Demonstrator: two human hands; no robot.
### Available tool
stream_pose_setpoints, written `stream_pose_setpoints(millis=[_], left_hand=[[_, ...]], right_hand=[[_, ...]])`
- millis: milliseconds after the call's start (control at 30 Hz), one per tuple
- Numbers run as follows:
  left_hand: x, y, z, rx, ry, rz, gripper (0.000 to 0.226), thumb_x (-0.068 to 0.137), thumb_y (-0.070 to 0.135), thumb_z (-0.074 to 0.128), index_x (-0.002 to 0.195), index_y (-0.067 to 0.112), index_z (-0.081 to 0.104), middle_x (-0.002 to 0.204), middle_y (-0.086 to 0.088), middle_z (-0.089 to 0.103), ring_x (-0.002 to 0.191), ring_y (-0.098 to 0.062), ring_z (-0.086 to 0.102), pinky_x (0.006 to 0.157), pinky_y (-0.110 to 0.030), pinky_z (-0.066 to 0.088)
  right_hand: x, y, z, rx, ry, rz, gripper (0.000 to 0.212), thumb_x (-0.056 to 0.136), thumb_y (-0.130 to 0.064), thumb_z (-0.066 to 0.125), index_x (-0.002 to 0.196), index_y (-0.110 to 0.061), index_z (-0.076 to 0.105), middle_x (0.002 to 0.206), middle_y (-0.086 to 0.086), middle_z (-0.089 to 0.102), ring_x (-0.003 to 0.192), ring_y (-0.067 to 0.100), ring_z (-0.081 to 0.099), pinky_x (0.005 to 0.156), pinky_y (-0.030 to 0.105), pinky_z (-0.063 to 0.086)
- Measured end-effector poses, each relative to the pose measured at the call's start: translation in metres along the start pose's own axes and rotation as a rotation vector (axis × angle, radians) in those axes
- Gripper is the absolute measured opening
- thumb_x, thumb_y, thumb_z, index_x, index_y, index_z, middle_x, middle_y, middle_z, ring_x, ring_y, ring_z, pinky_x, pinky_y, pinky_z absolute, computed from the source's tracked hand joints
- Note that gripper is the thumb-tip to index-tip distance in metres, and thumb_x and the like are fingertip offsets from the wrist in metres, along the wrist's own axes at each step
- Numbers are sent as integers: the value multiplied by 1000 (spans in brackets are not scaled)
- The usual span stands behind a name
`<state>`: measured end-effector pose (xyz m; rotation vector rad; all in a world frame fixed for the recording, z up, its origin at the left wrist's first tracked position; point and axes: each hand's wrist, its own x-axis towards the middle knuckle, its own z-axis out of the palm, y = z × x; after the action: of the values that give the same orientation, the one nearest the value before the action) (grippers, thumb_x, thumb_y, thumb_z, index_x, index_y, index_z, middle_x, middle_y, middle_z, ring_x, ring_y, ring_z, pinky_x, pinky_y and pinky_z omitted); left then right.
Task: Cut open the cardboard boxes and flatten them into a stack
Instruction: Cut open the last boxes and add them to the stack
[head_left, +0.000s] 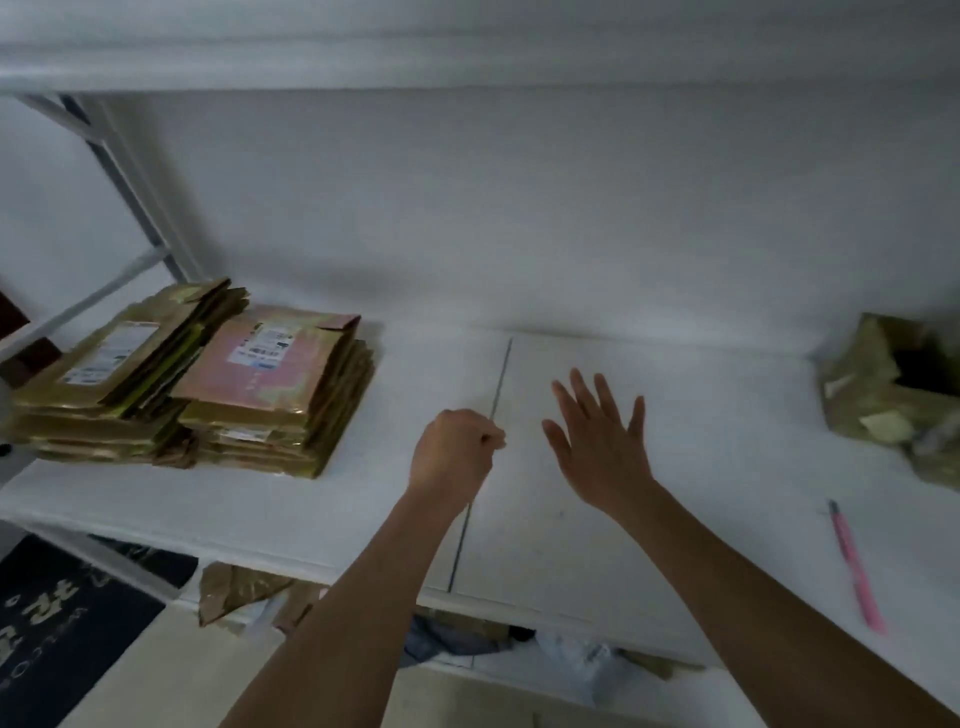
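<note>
- The left hand is curled into a loose fist above the middle of the white shelf; nothing shows inside its fingers.
- The right hand is beside it, fingers straight and spread, palm facing down toward the shelf and holding nothing; whether it touches the surface cannot be told.
- A thin dark seam runs across the shelf from back to front, passing between the two hands and partly under the left one.
- Two stacks of flattened boxes lie at the left end of the shelf, touching side by side, well apart from the hands.
- The left stack is brown with a white shipping label on top; the right stack has a pinkish top sheet with its own label.
- At the far right edge an unflattened box sits with its flaps open and its dark inside showing; it is blurred.
- A pink knife lies on the shelf near the front right, in front of that box and apart from both hands.
- Below the shelf, cardboard scraps and crumpled wrapping lie on a lower level.
- A dark mat with pale lettering lies on the floor at lower left.
</note>
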<state>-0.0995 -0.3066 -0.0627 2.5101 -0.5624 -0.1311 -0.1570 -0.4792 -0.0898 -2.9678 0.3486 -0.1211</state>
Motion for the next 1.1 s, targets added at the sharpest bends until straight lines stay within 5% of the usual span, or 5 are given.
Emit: stream_pose_setpoints(millis=[300, 500, 767, 967, 1100], left_hand=[[-8, 179, 114, 30, -132, -14, 20, 87, 26, 73, 70, 20, 64, 83, 4, 71, 80, -17, 67, 70, -29, 54], [-7, 244, 163, 33, -113, -44, 27, 89, 25, 72, 68, 21, 55, 78, 7, 63, 77, -16, 63, 65, -28, 45], [-12, 244, 178, 110, -69, -152, 24, 90, 29, 69, 73, 21, 54, 86, 3, 65, 81, -20, 63, 66, -29, 47], [-8, 225, 169, 130, -41, -210, 30, 90, 34, 69, 71, 21, 50, 83, 1, 65, 79, -21, 63, 65, -31, 47], [-6, 217, 165, 53, -4, -240, 33, 93, 35, 65, 69, 21, 47, 78, 1, 66, 76, -21, 64, 66, -33, 50]], right_hand=[[-74, 231, -30, -59, 17, 322, 59, 104, -47, 21, 156, -23, 12, 165, 0, -3, 151, 24, -8, 117, 60, 1], [-77, 329, -43, -33, 30, 406, 60, 103, -40, 35, 154, -13, 17, 163, 12, 12, 150, 32, 5, 121, 53, 8], [-26, 369, -44, 53, 45, 349, 54, 102, -32, 40, 153, -28, 25, 163, 18, -6, 150, 34, -11, 121, 48, -3], [-11, 363, -38, -94, -99, 315, 66, 100, -41, 40, 154, -10, 18, 162, 7, 14, 151, 32, -6, 120, 57, -2], [-14, 344, -35, -54, -44, 216, 63, 100, -38, 40, 153, -11, 20, 161, 2, 16, 151, 29, -1, 117, 60, 4]])
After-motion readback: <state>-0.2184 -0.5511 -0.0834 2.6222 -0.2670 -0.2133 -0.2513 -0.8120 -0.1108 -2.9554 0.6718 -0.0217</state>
